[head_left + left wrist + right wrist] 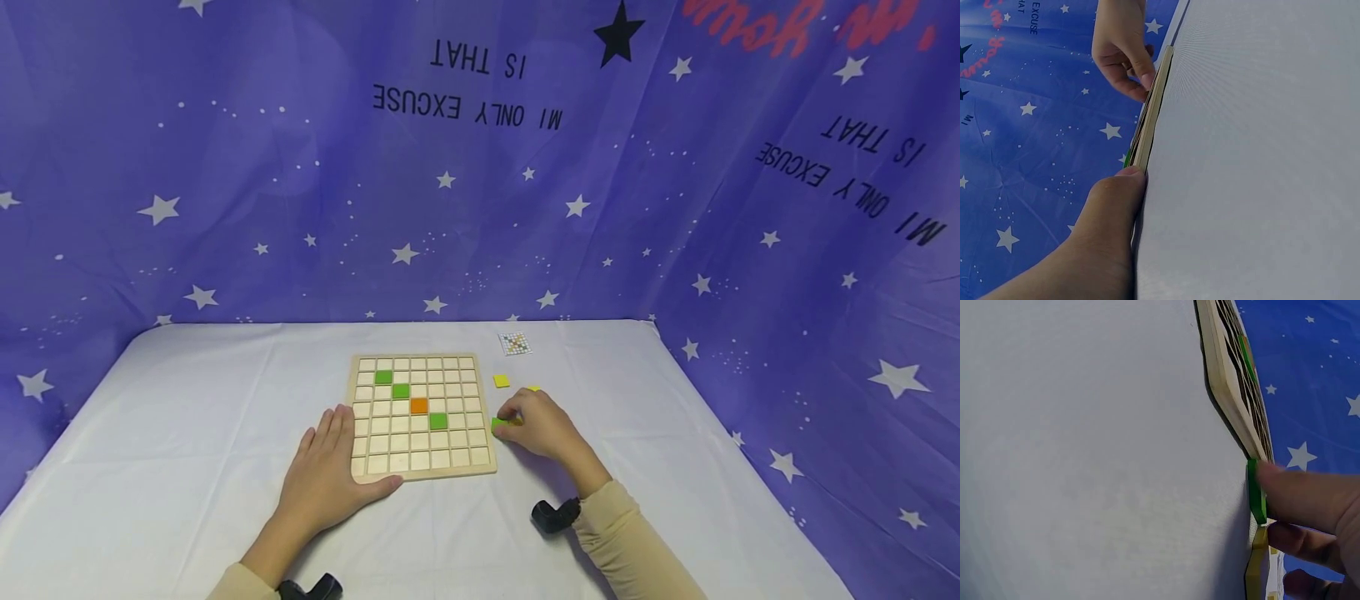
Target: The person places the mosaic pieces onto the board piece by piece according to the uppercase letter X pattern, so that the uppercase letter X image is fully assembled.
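A square wooden grid board lies on the table. Green tiles and an orange tile sit in its cells along a diagonal. My left hand rests against the board's left side with straight fingers, its thumb touching the front edge. Just right of the board, my right hand pinches a green tile between thumb and fingers, low over the table. A yellowish tile lies close beside it, partly hidden under the hand in the head view.
One yellow tile lies beyond the right hand, and another yellow tile shows behind its knuckles. Farther back lies a small pattern card printed with a coloured grid. A starry purple curtain stands behind the white tabletop.
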The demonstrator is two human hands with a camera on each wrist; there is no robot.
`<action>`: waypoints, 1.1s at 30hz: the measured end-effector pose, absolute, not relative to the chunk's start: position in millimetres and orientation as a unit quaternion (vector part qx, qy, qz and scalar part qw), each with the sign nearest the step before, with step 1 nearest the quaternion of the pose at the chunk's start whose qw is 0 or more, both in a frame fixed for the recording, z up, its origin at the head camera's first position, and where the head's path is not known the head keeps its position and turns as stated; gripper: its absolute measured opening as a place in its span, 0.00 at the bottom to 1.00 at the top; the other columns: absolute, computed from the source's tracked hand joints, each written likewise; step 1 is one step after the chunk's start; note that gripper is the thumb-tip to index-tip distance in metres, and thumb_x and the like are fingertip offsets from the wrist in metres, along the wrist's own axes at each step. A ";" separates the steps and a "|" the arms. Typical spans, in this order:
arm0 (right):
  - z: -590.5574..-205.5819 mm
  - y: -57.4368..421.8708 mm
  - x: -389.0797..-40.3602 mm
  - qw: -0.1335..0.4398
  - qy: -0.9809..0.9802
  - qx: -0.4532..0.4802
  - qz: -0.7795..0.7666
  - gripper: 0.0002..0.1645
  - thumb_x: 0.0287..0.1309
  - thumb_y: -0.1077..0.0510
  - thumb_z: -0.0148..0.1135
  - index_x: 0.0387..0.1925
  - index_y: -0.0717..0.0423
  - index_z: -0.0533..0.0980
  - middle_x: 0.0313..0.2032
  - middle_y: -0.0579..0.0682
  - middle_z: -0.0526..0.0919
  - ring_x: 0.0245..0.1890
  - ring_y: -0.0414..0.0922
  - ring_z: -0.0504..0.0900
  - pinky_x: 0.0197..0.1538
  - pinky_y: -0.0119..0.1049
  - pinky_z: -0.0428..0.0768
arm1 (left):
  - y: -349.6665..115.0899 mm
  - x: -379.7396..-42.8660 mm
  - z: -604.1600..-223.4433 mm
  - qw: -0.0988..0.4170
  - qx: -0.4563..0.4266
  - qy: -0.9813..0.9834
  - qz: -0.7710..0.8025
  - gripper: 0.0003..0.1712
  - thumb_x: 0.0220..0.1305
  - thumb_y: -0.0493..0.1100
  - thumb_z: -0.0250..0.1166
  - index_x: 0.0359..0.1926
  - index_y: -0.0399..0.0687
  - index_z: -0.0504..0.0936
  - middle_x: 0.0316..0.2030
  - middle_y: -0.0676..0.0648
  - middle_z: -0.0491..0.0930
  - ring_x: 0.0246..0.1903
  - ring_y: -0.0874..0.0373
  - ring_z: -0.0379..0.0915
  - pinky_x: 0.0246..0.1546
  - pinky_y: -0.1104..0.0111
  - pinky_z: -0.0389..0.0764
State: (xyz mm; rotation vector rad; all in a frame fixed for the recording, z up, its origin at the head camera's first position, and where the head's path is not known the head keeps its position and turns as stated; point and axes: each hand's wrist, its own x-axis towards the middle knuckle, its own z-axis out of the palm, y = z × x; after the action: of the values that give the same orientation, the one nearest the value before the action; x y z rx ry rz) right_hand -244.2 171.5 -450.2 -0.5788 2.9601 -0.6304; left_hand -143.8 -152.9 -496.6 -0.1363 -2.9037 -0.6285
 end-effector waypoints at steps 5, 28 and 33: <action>-448.9 173.2 -244.8 0.053 0.949 -0.191 -0.244 0.10 0.51 0.52 0.76 0.33 0.45 0.81 0.31 0.39 0.81 0.33 0.39 0.75 0.41 0.36 0.75 | -153.2 -144.3 -497.1 0.079 -0.045 -0.974 -0.208 0.81 0.42 0.88 0.58 0.76 0.28 0.47 0.76 0.29 0.50 0.76 0.35 0.45 0.74 0.43 0.48; -452.6 125.3 -231.3 0.062 0.918 -0.247 -0.305 0.07 0.57 0.50 0.71 0.33 0.40 0.79 0.28 0.34 0.81 0.27 0.35 0.76 0.35 0.29 0.75 | -154.0 -145.4 -498.2 0.078 -0.041 -0.974 -0.210 0.82 0.40 0.89 0.57 0.75 0.28 0.47 0.75 0.29 0.50 0.76 0.35 0.45 0.74 0.43 0.49; -451.3 124.4 -229.8 0.060 0.922 -0.248 -0.293 0.08 0.54 0.50 0.74 0.32 0.39 0.80 0.28 0.33 0.81 0.28 0.34 0.76 0.37 0.30 0.74 | -153.9 -145.6 -498.2 0.078 -0.040 -0.974 -0.209 0.82 0.40 0.88 0.57 0.75 0.28 0.47 0.75 0.29 0.50 0.76 0.35 0.45 0.74 0.43 0.49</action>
State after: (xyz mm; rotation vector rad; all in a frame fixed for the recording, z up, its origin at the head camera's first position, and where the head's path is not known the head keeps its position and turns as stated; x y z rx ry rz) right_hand -229.8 124.4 -451.3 -0.7497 2.7898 -0.8867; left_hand -145.6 -153.9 -498.2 -0.1185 -2.9166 -0.6273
